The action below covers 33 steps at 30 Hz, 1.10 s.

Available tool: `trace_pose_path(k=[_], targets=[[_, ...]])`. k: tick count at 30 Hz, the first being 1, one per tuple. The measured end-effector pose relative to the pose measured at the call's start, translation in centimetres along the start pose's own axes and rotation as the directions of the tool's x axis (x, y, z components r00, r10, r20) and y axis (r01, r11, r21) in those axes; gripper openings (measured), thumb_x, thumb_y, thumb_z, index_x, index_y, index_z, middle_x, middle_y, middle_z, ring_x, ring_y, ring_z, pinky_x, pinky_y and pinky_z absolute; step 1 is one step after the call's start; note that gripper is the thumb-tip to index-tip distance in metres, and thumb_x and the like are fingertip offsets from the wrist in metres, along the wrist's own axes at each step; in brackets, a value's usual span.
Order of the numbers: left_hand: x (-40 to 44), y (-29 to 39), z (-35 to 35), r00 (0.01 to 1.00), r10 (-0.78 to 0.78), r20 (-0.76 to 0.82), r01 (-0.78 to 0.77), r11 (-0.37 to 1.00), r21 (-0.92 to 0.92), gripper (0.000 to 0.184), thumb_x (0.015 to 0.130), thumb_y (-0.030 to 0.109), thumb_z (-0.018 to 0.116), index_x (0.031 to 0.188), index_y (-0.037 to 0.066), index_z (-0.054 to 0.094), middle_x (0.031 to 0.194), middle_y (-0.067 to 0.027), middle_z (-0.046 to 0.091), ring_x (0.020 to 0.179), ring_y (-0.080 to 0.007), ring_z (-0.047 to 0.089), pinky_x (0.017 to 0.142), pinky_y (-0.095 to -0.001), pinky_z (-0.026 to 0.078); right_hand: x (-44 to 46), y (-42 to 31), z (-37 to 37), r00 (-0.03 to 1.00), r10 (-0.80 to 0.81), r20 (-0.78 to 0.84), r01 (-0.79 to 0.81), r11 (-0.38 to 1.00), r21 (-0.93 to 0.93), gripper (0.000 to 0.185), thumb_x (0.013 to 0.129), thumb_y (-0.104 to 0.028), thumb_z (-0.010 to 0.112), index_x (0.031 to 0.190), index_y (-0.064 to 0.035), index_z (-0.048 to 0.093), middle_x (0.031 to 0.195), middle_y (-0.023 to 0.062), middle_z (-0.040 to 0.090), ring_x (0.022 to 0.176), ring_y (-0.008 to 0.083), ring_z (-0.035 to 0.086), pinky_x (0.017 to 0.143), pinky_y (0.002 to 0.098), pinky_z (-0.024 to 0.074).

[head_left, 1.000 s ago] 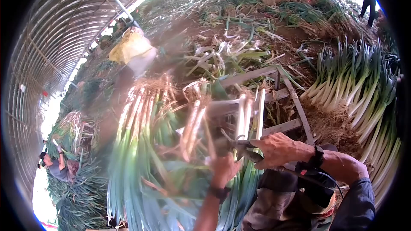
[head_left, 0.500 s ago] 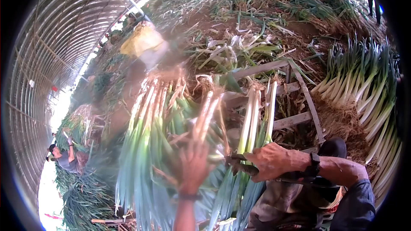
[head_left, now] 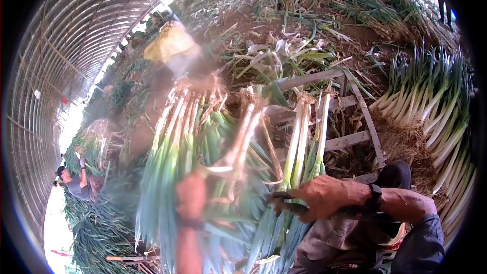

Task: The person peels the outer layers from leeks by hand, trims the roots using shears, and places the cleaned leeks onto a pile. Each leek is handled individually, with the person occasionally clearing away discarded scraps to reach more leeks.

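My left hand [head_left: 190, 195], smeared by motion, looks closed over the green leaves. A pale strip of outer leaf [head_left: 218, 169] runs from its fingers to a pair of brownish green onions [head_left: 244, 134]. Left of these lies a bunch of green onions [head_left: 175, 122], roots away from me. My right hand [head_left: 324, 197], with a dark watch at the wrist, is curled over the leaves of cleaner, white-stemmed green onions [head_left: 293, 147]. Something dark [head_left: 286, 202] covers or sits in its fingertips; whether finger covers or a tool, I cannot tell.
A slatted frame [head_left: 347, 142] stands beyond the onions. Stacked green onions [head_left: 431, 91] lie at right, roots inward. Leaf scraps [head_left: 284, 53] litter the ground. A yellow bag [head_left: 171, 43] sits farther off. Another person [head_left: 81, 185] works at far left beside a leaf heap [head_left: 101, 228].
My left hand has moved left and slightly down from the brownish pair, and a pale leaf strip now stretches toward it. My right hand has barely moved.
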<state>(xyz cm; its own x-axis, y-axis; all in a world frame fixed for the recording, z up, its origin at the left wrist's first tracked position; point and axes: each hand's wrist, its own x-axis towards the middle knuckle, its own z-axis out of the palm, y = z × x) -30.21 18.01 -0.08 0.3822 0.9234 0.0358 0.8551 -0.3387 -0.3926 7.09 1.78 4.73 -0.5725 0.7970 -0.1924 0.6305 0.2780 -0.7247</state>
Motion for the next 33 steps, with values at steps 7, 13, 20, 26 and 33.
trace_pose_path(k=[7, 13, 20, 26, 33], targets=[[0.3, 1.1, -3.1, 0.937, -0.066, -0.343, 0.064, 0.998, -0.018, 0.061, 0.083, -0.002, 0.059, 0.142, 0.004, 0.045, 0.139, -0.0208, 0.05, 0.135, -0.0374, 0.042, 0.106, -0.0592, 0.034, 1.3, -0.8, 2.1, 0.991, -0.095, -0.094, 0.09, 0.995, -0.053, 0.039, 0.09, -0.023, 0.061, 0.128, -0.0174, 0.053, 0.089, 0.0083, 0.067, 0.065, 0.0208, 0.064, 0.051, 0.0344, 0.0497], [-1.7, 8.3, -2.5, 0.923, 0.158, -0.35, -0.229, 0.958, -0.172, 0.049, 0.084, 0.009, 0.064, 0.133, 0.005, 0.054, 0.132, -0.0137, 0.054, 0.125, -0.0334, 0.049, 0.101, -0.0489, 0.041, 2.9, -1.4, 1.6, 0.988, 0.15, -0.048, -0.154, 0.985, -0.081, 0.07, 0.079, -0.038, 0.07, 0.13, 0.0019, 0.044, 0.078, 0.021, 0.065, 0.066, 0.0383, 0.066, 0.06, 0.048, 0.0529], [-5.4, 9.3, 2.4, 0.913, 0.181, -0.365, -0.234, 0.966, -0.106, 0.024, 0.087, 0.014, 0.063, 0.108, 0.005, 0.059, 0.108, -0.011, 0.058, 0.102, -0.0316, 0.056, 0.086, -0.0461, 0.047, 2.6, -1.5, 2.0, 0.997, 0.041, 0.069, -0.047, 0.995, 0.089, 0.061, 0.08, -0.035, 0.068, 0.127, -0.0012, 0.05, 0.07, 0.012, 0.062, 0.055, 0.0271, 0.062, 0.053, 0.0412, 0.0525], [-5.8, 8.0, 2.5, 0.943, 0.029, -0.331, -0.123, 0.956, -0.267, 0.032, 0.084, 0.023, 0.07, 0.108, 0.007, 0.056, 0.103, -0.0124, 0.054, 0.095, -0.0337, 0.055, 0.08, -0.0468, 0.049, 3.3, -2.9, 0.5, 0.97, 0.236, 0.053, -0.232, 0.97, -0.075, 0.027, 0.104, -0.03, 0.043, 0.13, -0.0229, 0.048, 0.104, 0.0066, 0.068, 0.062, 0.0135, 0.065, 0.048, 0.0291, 0.0526], [-4.3, 10.1, 2.4, 0.962, 0.038, -0.271, -0.068, 0.993, -0.102, 0.049, 0.083, 0.026, 0.069, 0.122, 0.001, 0.055, 0.101, -0.0112, 0.053, 0.098, -0.0308, 0.051, 0.081, -0.048, 0.042, 2.9, -2.0, 2.0, 0.987, 0.134, -0.084, -0.129, 0.99, 0.062, 0.057, 0.078, -0.039, 0.07, 0.113, 0.0021, 0.051, 0.074, 0.0184, 0.063, 0.061, 0.036, 0.064, 0.055, 0.0494, 0.0502]])
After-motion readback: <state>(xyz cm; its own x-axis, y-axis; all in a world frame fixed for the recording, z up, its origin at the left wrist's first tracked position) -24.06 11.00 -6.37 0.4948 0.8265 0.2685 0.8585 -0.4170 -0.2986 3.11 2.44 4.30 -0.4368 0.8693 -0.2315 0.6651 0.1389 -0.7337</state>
